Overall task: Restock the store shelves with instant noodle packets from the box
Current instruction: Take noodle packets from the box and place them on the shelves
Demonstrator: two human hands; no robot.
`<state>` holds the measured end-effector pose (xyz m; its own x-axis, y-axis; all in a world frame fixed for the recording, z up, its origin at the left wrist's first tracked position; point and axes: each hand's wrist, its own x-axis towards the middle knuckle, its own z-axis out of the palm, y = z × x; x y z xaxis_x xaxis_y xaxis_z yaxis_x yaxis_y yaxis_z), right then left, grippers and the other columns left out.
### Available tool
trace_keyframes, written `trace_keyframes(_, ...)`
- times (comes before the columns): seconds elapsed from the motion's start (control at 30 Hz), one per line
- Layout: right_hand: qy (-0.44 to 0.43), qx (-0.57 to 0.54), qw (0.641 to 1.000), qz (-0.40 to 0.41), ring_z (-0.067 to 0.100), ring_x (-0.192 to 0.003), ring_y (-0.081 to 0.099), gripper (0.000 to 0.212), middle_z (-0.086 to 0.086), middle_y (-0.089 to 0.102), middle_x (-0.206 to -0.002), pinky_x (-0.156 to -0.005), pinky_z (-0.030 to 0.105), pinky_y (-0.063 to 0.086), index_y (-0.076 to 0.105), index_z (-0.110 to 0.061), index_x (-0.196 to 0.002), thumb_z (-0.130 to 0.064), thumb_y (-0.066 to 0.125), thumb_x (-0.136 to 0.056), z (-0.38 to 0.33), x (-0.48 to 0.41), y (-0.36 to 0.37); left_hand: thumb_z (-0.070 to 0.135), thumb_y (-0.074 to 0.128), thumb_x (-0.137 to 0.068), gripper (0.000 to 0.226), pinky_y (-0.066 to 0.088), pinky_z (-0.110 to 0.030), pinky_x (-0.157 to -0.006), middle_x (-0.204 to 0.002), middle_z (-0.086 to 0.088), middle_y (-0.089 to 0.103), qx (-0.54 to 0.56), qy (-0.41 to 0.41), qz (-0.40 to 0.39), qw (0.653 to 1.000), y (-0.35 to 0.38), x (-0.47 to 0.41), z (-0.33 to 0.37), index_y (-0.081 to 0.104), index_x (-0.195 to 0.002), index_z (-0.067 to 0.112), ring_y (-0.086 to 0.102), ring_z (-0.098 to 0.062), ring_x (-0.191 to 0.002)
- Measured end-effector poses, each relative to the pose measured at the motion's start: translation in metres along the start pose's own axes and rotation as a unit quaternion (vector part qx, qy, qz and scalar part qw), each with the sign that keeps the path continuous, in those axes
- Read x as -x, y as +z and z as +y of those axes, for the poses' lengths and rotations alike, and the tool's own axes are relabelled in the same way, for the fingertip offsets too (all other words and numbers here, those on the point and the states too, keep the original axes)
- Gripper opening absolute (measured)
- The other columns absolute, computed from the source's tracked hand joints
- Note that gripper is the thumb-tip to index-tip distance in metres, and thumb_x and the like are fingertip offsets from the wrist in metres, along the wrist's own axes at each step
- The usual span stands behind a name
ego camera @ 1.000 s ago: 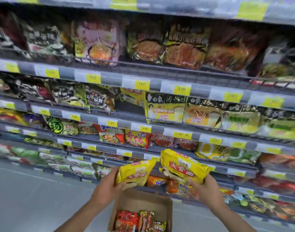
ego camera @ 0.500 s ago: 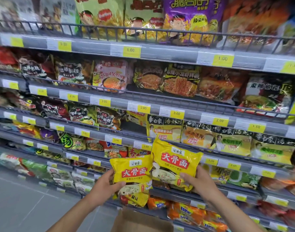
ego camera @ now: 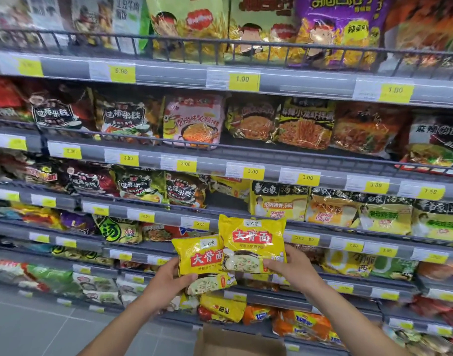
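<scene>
Currently both hands are up in front of the store shelves (ego camera: pixel 168 219), one packet in each

Left hand (ego camera: pixel 168 281): thumb curled over the lower left front of a yellow instant noodle packet (ego camera: pixel 198 255), fingers tucked behind it. A closed grasp; the packet is upright, tipped slightly to the left

Right hand (ego camera: pixel 290 271): thumb pressed on the lower right front corner of a second yellow packet (ego camera: pixel 253 240) with the same print, fingers hidden behind it. Also a closed grasp

The second packet sits higher and overlaps the right edge of the first; the two touch. Both are held in the air just before the shelves, below a row of pale yellow soup-noodle packets (ego camera: pixel 279 201) and to the lower right of the dark rice-noodle packets (ego camera: pixel 140 186)

Yellow price tags (ego camera: pixel 253 173) run along every shelf edge

Cardboard box (ego camera: pixel 235 341): only its top flap shows at the bottom edge of the view, below the hands; contents not visible
</scene>
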<state>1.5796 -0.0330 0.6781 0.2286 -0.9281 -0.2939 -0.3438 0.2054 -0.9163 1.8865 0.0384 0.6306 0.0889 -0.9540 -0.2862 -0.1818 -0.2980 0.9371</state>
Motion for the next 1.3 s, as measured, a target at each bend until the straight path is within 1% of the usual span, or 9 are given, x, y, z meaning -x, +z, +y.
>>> trace_keyframes(0.1, -0.005, 0.029, 1.0, 0.011, 0.005, -0.105, 0.066, 0.033, -0.02, 0.072, -0.11, -0.1, 0.044, 0.052, 0.069, -0.034, -0.113, -0.04, 0.079, -0.082, -0.012, -0.007, 0.018, 0.022, 0.074, -0.09, 0.038, 0.057, -0.031, -0.089, -0.113, 0.009, 0.073, -0.018, -0.013, -0.011, 1.0, -0.022, -0.006, 0.002, 0.056, -0.123, 0.031, 0.07, -0.002, -0.094)
trace_keyframes(0.23, -0.029, 0.019, 0.999, 0.038, 0.02, -0.134, 0.05, 0.084, -0.009, 0.059, -0.14, -0.109, 0.046, 0.044, 0.06, -0.025, -0.133, -0.068, 0.08, -0.065, -0.025, -0.02, 0.032, 0.023, 0.07, -0.093, 0.053, 0.047, -0.025, -0.095, -0.13, 0.012, 0.058, -0.015, -0.007, -0.029, 0.999, -0.039, -0.008, 0.007, 0.044, -0.139, 0.028, 0.056, -0.004, -0.11)
trace_keyframes(0.4, -0.023, -0.044, 0.994, 0.099, 0.025, -0.148, 0.028, 0.087, 0.002, 0.03, -0.161, -0.116, 0.039, 0.029, 0.026, -0.007, -0.155, -0.033, 0.074, -0.088, -0.054, -0.036, 0.047, 0.038, 0.077, -0.085, 0.059, 0.05, -0.038, -0.099, -0.127, 0.009, 0.065, -0.022, -0.038, -0.024, 0.999, -0.06, -0.019, -0.006, 0.047, -0.136, 0.032, 0.06, -0.01, -0.114)
trace_keyframes(0.5, -0.042, -0.092, 0.986, 0.133, 0.021, -0.139, 0.041, 0.077, -0.005, 0.046, -0.146, -0.111, 0.04, 0.037, 0.036, -0.007, -0.15, -0.03, 0.075, -0.088, -0.061, -0.054, 0.055, 0.03, 0.075, -0.088, 0.037, 0.053, -0.035, -0.092, -0.119, 0.009, 0.069, -0.016, -0.045, -0.044, 0.998, -0.063, -0.021, -0.009, 0.055, -0.119, 0.035, 0.064, -0.01, -0.108)
trace_keyframes(0.63, -0.056, -0.12, 0.977, 0.17, 0.023, -0.147, 0.03, 0.088, 0.001, 0.029, -0.16, -0.116, 0.042, 0.032, 0.023, -0.009, -0.156, -0.027, 0.076, -0.088, -0.075, -0.075, 0.069, 0.022, 0.072, -0.092, 0.029, 0.055, -0.037, -0.083, -0.101, 0.012, 0.073, -0.035, -0.045, -0.051, 0.997, -0.059, -0.025, -0.012, 0.056, -0.108, 0.038, 0.067, -0.009, -0.094)
trace_keyframes(0.8, -0.055, -0.07, 0.969, 0.229, 0.027, -0.136, 0.045, 0.077, 0.008, 0.047, -0.149, -0.106, 0.04, 0.041, 0.038, -0.005, -0.149, -0.029, 0.077, -0.087, -0.087, -0.105, 0.079, 0.022, 0.073, -0.091, 0.031, 0.057, -0.042, -0.092, -0.103, 0.015, 0.076, -0.03, -0.051, -0.065, 0.996, -0.06, -0.027, -0.013, 0.059, -0.115, 0.035, 0.071, -0.012, -0.1)
trace_keyframes(1.0, -0.011, 0.05, 0.97, 0.238, 0.022, -0.092, 0.051, 0.032, 0.0, 0.053, -0.091, -0.072, 0.033, 0.043, 0.062, -0.009, -0.107, -0.032, 0.074, -0.089, -0.088, -0.129, 0.083, 0.023, 0.073, -0.091, 0.033, 0.057, -0.043, -0.092, -0.104, 0.014, 0.076, -0.038, -0.049, -0.079, 0.995, -0.059, -0.033, -0.013, 0.057, -0.119, 0.032, 0.071, -0.011, -0.1)
trace_keyframes(1.17, -0.005, 0.067, 0.971, 0.227, 0.033, -0.126, 0.053, 0.035, 0.02, 0.052, -0.14, -0.089, 0.034, 0.046, 0.054, -0.001, -0.123, -0.019, 0.066, -0.095, -0.091, -0.119, 0.09, 0.03, 0.075, -0.089, 0.054, 0.056, -0.035, -0.09, -0.117, 0.014, 0.072, -0.028, -0.047, -0.083, 0.995, -0.059, -0.04, -0.012, 0.05, -0.137, 0.027, 0.068, -0.007, -0.106)
trace_keyframes(1.3, -0.078, 0.003, 0.966, 0.247, 0.018, -0.129, 0.054, 0.068, 0.01, 0.049, -0.145, -0.106, 0.039, 0.047, 0.028, -0.005, -0.153, -0.014, 0.063, -0.096, -0.075, -0.104, 0.096, 0.024, 0.069, -0.094, 0.036, 0.051, -0.026, -0.077, -0.115, 0.012, 0.07, 0.006, -0.041, -0.093, 0.995, -0.05, -0.045, -0.004, 0.055, -0.126, 0.031, 0.065, -0.005, -0.104)
